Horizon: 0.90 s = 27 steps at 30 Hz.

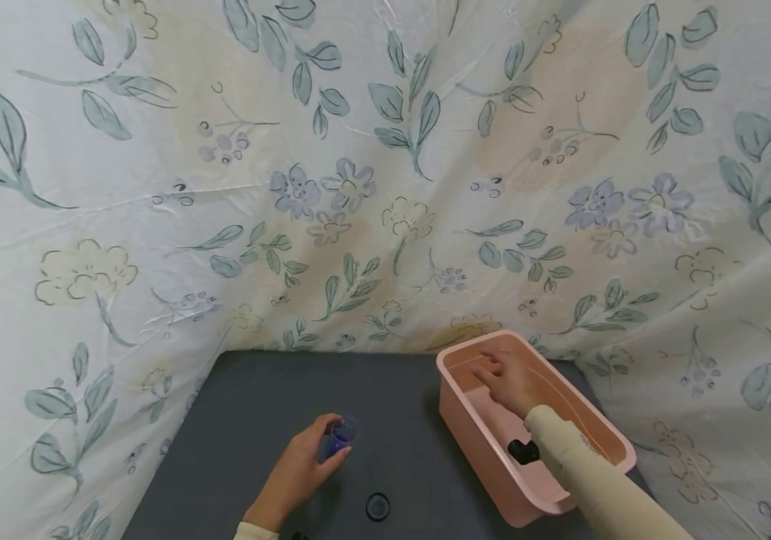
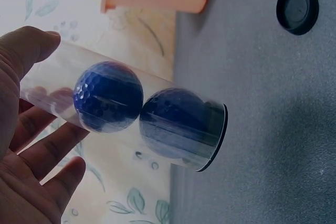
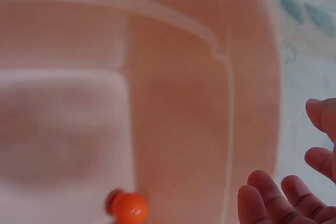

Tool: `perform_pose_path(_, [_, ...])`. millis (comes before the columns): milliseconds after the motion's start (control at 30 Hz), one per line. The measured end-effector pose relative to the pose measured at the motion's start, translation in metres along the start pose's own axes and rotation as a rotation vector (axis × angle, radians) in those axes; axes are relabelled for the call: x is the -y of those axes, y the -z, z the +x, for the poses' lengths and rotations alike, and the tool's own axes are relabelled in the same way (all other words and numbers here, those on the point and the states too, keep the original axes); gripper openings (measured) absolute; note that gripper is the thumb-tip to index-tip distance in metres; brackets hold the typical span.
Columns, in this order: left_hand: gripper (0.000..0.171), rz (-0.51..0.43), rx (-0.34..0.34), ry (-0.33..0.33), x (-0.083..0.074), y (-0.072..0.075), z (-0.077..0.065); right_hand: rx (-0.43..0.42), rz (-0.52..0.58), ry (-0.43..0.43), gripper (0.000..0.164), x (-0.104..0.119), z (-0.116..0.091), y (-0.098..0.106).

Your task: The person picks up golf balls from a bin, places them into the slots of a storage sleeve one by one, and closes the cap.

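Between thumb and fingers, my left hand (image 1: 301,469) holds a clear plastic tube (image 2: 173,124) above the dark table. Two blue golf balls (image 2: 108,96) sit inside it, one after the other, toward the end with a dark rim. A round black cap (image 1: 377,507) lies on the table to the right of that hand. My right hand (image 1: 510,381) is over the far part of the pink bin (image 1: 473,442), fingers spread and holding nothing. In the right wrist view, an orange ball (image 3: 130,208) rests on the bin floor near a wall; the head view does not show it.
The bin stands at the right side of the dark table (image 1: 257,405). Floral cloth (image 1: 358,247) hangs behind and along both sides. A small black object (image 1: 523,451) shows beside the right sleeve.
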<state>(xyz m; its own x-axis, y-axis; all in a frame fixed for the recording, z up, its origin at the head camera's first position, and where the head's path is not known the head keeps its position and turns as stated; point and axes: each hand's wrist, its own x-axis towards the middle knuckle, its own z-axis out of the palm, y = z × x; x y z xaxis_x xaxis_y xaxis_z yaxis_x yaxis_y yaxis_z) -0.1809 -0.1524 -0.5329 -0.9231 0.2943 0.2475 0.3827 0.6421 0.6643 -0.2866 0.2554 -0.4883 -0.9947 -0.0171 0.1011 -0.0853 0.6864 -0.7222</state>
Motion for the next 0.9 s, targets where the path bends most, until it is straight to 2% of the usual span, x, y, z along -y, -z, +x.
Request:
perform_pose_path(167, [0.046, 0.007, -0.004, 0.009, 0.001, -0.001, 0.002, -0.007, -0.115, -0.025, 0.063, -0.022, 0.011, -0.002])
perform_pose_path(333, [0.047, 0.024, -0.006, 0.022, 0.002, -0.001, 0.002, -0.007, -0.164, -0.079, 0.054, -0.04, 0.023, -0.007])
perform_pose_path(567, [0.047, 0.018, 0.001, 0.038, 0.003, -0.002, 0.004, 0.009, -0.216, -0.068, 0.051, -0.059, 0.036, -0.012])
perform_pose_path(767, [0.046, 0.024, -0.007, 0.027, 0.004, -0.003, 0.007, 0.065, -0.29, -0.093, 0.055, -0.073, 0.042, -0.018])
perform_pose_path(900, [0.047, 0.029, 0.002, 0.051, 0.005, -0.004, 0.006, 0.084, -0.319, -0.09, 0.05, -0.087, 0.049, -0.022])
